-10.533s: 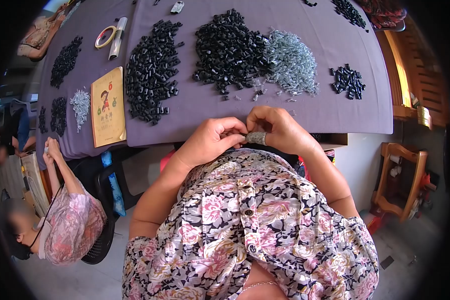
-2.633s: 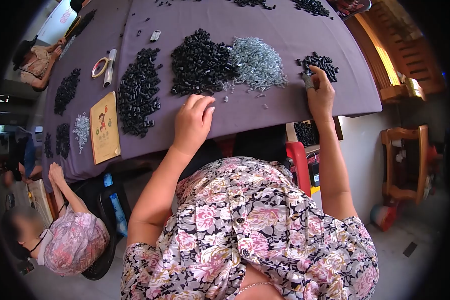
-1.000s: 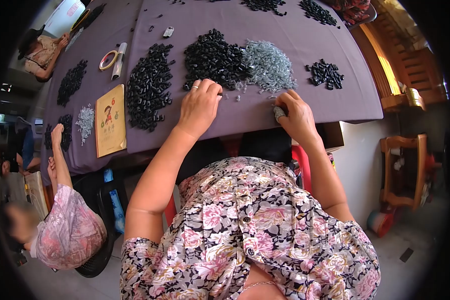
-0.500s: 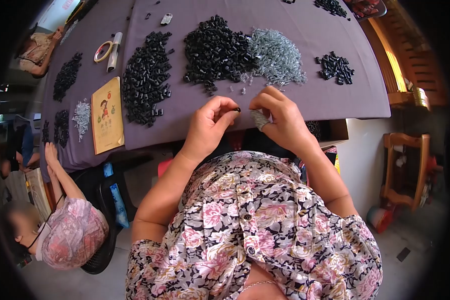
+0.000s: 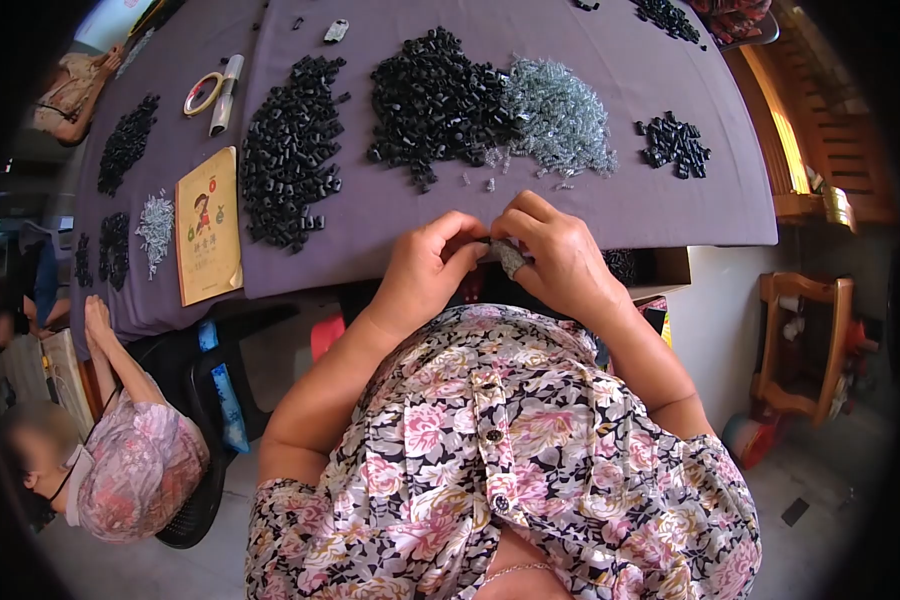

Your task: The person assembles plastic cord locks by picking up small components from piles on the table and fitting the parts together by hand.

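L hand (image 5: 422, 272) & R hand (image 5: 562, 258) are together in front of the torso, at the near edge of the tablecloth (image 5: 370, 225), fingertips close to meeting. L forearm angles up & inward, thumb + index pinched nearly closed on a small dark piece (image 5: 486, 240), other fingers curled; piece is mostly hidden, so can't tell its exact shape. R hand comes in from the opp. side, back of hand up, knuckles bent, fingers curled in, w/ a grey wrap (image 5: 510, 259) round one digit; can't tell if it grips the piece too. Both elbows bent & out wide. Piece sits btwn the hands, nearer the body than the big black pile (image 5: 435, 105) & the silvery pile (image 5: 560, 115), which touch each other. Smaller black pile (image 5: 675, 145) lies to R; long black pile (image 5: 292, 155) to L, w/ yellow booklet (image 5: 210, 230) just beside it
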Demonstrator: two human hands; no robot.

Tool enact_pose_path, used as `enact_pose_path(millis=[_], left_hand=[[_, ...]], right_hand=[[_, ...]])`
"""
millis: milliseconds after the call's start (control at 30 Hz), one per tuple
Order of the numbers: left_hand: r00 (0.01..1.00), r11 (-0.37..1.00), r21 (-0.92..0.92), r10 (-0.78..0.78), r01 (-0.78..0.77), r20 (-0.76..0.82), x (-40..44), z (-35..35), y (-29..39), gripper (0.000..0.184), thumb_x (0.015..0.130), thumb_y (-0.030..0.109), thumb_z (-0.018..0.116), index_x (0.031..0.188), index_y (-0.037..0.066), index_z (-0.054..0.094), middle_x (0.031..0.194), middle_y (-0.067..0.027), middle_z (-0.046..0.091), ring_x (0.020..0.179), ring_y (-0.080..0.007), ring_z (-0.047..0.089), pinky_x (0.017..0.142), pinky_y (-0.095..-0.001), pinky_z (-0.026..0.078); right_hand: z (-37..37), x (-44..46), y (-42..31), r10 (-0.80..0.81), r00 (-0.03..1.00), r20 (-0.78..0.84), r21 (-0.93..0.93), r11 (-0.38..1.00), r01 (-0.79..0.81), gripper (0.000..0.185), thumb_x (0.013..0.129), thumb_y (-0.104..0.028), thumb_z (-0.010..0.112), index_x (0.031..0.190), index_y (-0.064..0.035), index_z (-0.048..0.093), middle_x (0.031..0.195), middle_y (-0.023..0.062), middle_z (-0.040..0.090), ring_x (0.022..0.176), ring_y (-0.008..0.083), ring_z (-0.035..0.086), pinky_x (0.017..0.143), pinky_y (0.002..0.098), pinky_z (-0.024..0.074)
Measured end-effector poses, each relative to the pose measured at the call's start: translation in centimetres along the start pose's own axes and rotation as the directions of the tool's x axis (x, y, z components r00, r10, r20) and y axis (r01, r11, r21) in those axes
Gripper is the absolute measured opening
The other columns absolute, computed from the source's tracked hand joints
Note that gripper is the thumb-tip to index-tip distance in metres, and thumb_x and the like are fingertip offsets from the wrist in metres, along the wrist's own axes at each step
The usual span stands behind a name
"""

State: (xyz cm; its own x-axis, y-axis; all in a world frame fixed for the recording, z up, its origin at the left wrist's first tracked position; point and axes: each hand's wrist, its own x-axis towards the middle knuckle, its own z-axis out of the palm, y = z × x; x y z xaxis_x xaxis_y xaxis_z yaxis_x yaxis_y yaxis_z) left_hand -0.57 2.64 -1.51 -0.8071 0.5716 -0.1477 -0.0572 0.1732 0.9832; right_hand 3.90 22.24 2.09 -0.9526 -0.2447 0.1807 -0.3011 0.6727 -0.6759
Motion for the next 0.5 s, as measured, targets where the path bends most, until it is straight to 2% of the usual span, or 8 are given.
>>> enact_pose_path(millis=[33,133,233,267,367,400,500], left_hand=[[0.999,0.997,-0.056,-0.047,0.048,0.015,-0.1,0.0,0.0,0.016,0.093,-0.002,0.065,0.109,-0.002,0.065,0.095,-0.0035,0.070,0.086,-0.0069,0.064,0.078,-0.0234,0.053],[0.991,0.993,-0.080,-0.076,0.085,0.111,-0.4,-0.7,-0.1,0.016,0.093,-0.001,0.066,0.108,-0.003,0.065,0.094,-0.0039,0.070,0.086,-0.0073,0.064,0.077,-0.0233,0.053],[0.953,0.994,-0.044,-0.081,0.098,0.293,-1.1,-1.3,0.8,0.015,0.092,0.001,0.066,0.106,-0.003,0.066,0.092,-0.0035,0.070,0.085,-0.0076,0.063,0.076,-0.0234,0.052],[0.952,1.000,-0.014,0.000,0.004,0.307,-1.4,-1.2,0.7,0.013,0.091,0.001,0.067,0.103,-0.003,0.067,0.091,-0.0033,0.070,0.084,-0.0080,0.063,0.076,-0.0241,0.051],[0.939,0.988,0.107,0.067,-0.109,0.338,-1.6,-1.5,1.5,0.012,0.090,0.000,0.067,0.102,-0.002,0.067,0.091,-0.0032,0.070,0.084,-0.0086,0.063,0.077,-0.0248,0.051],[0.943,0.996,0.064,0.034,-0.059,0.331,-1.6,-1.8,1.2,0.011,0.092,0.002,0.066,0.103,-0.001,0.067,0.091,-0.0031,0.070,0.084,-0.0083,0.063,0.077,-0.0243,0.052],[0.985,0.981,-0.186,-0.020,0.052,0.169,-0.6,-2.6,-0.3,0.010,0.095,0.003,0.065,0.105,0.001,0.065,0.092,-0.0035,0.069,0.083,-0.0079,0.063,0.077,-0.0236,0.053]], right_hand=[[0.1,0.0,0.1,0.020,1.000,0.007,0.016,1.000,-0.021,0.027,0.072,0.002,0.072,0.098,-0.0012,0.063,0.092,0.0112,0.057,0.075,0.0290,0.065,0.067,0.0369,0.0519],[0.1,-0.1,0.4,0.095,0.994,0.051,0.233,0.967,-0.104,0.024,0.075,0.004,0.073,0.096,-0.0010,0.064,0.088,0.0050,0.060,0.074,0.0163,0.063,0.066,0.0287,0.0499],[-0.7,-0.4,0.7,0.241,0.908,0.343,0.465,0.796,-0.388,0.021,0.075,-0.002,0.079,0.091,-0.0011,0.065,0.080,0.0045,0.062,0.072,0.0145,0.059,0.066,0.0297,0.0483],[-0.8,-0.3,1.1,0.225,0.878,0.422,0.507,0.745,-0.434,0.021,0.076,-0.003,0.079,0.092,-0.0005,0.065,0.077,0.0021,0.063,0.073,0.0097,0.056,0.066,0.0274,0.0464],[-0.6,0.2,1.0,0.173,0.867,0.468,0.449,0.798,-0.401,0.022,0.076,-0.005,0.079,0.092,0.0001,0.064,0.077,0.0024,0.063,0.072,0.0103,0.056,0.066,0.0276,0.0467],[-0.4,0.4,1.0,0.169,0.874,0.456,0.435,0.814,-0.384,0.022,0.076,-0.005,0.078,0.094,0.0001,0.066,0.077,0.0033,0.064,0.073,0.0109,0.058,0.067,0.0280,0.0481],[0.2,2.2,2.4,0.151,0.934,0.323,0.508,0.805,-0.306,0.020,0.078,-0.005,0.077,0.096,-0.0005,0.068,0.078,0.0044,0.066,0.075,0.0118,0.061,0.070,0.0292,0.0499]])
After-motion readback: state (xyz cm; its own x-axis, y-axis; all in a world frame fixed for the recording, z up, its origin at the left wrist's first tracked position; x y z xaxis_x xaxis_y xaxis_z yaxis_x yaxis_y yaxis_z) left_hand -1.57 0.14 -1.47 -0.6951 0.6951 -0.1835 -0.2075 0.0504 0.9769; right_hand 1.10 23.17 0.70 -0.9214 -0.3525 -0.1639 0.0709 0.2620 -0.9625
